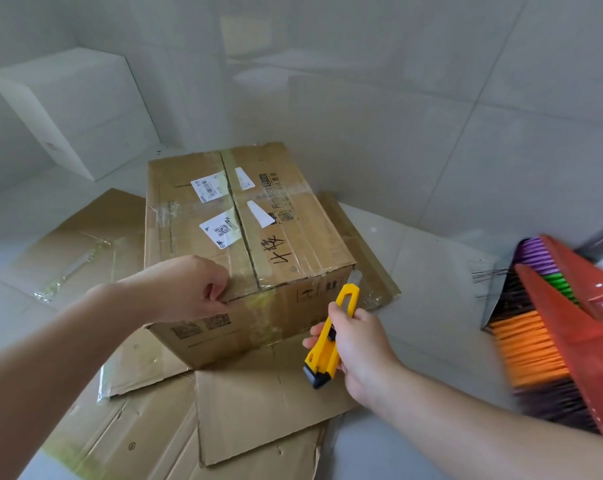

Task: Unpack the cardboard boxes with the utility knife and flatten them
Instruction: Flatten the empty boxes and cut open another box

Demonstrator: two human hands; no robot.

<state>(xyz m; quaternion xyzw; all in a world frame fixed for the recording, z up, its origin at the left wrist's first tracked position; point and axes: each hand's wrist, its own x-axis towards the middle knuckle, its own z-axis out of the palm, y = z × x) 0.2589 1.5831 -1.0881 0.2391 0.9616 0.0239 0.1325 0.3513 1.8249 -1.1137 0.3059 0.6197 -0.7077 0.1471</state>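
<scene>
A taped brown cardboard box [279, 237] with white labels and black handwriting stands closed on flattened cardboard sheets [258, 410] on the floor. My left hand [192, 289] rests on the box's near top edge with its fingers curled over the rim. My right hand [358, 344] grips a yellow utility knife [331, 337] just right of the box's near corner. The knife's blade end points up toward that corner, close to it but apart from it.
A white box [75, 109] stands against the tiled wall at the back left. A red dustpan [584, 327] and a broom with orange, green and purple bristles [528, 344] lie at the right. More flat cardboard [78, 244] lies left of the box.
</scene>
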